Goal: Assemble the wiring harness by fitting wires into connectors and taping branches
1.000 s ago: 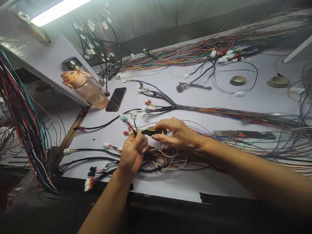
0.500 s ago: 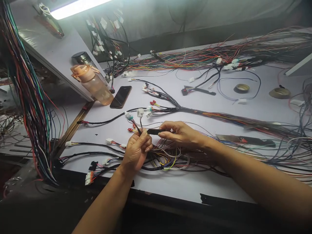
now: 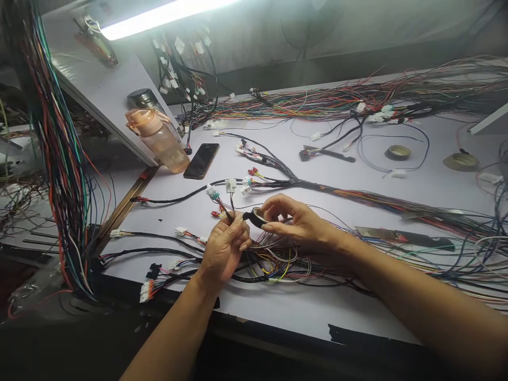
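My left hand is closed in a pinch around a bundle of thin wires. Above its fingers the wires end in a white connector and a white-and-teal connector. My right hand grips a roll of black tape, with thumb and fingers at its right side. A short strip of tape runs from the roll to the left fingertips. Beneath both hands lies a tangle of loose coloured wires. Red connectors rest just behind the left hand.
A taped wire harness stretches across the middle of the table. Behind it lie a phone, a bottle and a tape roll. A long knife-like blade lies right of my hands. Wires hang at the left.
The tape roll has turned in my right hand, so its ring opening now shows. My left hand keeps its pinch on the wires. The whole view has shifted slightly.
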Motion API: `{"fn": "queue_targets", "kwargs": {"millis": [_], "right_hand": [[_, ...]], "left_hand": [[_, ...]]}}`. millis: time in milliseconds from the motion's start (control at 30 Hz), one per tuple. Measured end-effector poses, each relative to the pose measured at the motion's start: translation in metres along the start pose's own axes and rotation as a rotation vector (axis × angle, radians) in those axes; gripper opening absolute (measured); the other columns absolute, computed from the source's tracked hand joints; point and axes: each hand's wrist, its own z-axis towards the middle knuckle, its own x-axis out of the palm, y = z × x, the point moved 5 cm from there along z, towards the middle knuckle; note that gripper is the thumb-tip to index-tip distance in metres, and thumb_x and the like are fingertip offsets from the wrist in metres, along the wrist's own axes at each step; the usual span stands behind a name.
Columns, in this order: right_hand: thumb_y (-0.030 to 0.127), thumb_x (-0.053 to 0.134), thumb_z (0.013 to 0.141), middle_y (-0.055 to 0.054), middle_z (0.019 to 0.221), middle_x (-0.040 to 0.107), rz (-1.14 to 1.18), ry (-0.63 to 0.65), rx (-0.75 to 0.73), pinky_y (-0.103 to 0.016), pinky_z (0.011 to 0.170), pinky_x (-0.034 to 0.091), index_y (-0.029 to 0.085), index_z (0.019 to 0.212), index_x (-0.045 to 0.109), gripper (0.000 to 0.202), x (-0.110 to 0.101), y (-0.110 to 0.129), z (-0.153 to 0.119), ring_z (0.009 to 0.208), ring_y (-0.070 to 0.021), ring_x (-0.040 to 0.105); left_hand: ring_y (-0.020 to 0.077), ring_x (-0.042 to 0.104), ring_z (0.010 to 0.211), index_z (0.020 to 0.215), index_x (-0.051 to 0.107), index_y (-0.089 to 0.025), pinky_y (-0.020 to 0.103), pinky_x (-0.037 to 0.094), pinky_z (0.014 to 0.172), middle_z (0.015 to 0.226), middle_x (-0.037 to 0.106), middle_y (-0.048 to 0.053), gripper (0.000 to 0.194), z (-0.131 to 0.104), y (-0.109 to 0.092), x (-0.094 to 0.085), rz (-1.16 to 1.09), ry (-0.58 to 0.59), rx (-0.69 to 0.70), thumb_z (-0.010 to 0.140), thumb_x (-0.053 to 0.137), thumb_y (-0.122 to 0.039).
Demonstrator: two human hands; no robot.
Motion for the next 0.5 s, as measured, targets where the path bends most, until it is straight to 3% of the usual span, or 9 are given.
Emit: {"fn": "queue_targets", "kwargs": {"millis": [167, 300, 500], "right_hand": [[0.040, 0.059, 0.086, 0.001, 0.076, 0.055, 0.192, -0.118, 0.141, -0.025, 0.061, 0.039, 0.017, 0.090, 0.061, 0.024, -0.009, 0.000, -0.001, 0.065, -0.0086, 0.046], [0.043, 0.066, 0.080, 0.003, 0.071, 0.052, 0.456, -0.161, 0.270, -0.022, 0.055, 0.035, 0.017, 0.085, 0.061, 0.028, -0.006, -0.003, -0.002, 0.059, -0.0062, 0.043], [0.036, 0.077, 0.070, 0.005, 0.067, 0.052, 0.840, -0.192, 0.502, -0.019, 0.051, 0.037, 0.016, 0.084, 0.060, 0.030, 0.016, -0.005, -0.004, 0.055, -0.0047, 0.045]], "left_hand": [[0.0058, 0.029, 0.050, 0.082, 0.056, -0.016, 0.016, 0.030, 0.045, 0.060, 0.035, -0.005, 0.012, -0.003, -0.004, 0.002, -0.060, 0.059, 0.008, 0.074, 0.065, -0.017], [0.0049, 0.031, 0.051, 0.089, 0.061, -0.015, 0.016, 0.031, 0.047, 0.062, 0.036, -0.005, 0.024, -0.003, -0.003, 0.000, -0.023, 0.086, 0.010, 0.066, 0.064, -0.010], [0.0034, 0.042, 0.058, 0.096, 0.064, -0.019, 0.014, 0.036, 0.051, 0.074, 0.047, -0.003, 0.036, -0.002, 0.001, -0.001, 0.090, 0.123, 0.044, 0.064, 0.072, -0.004]]}}
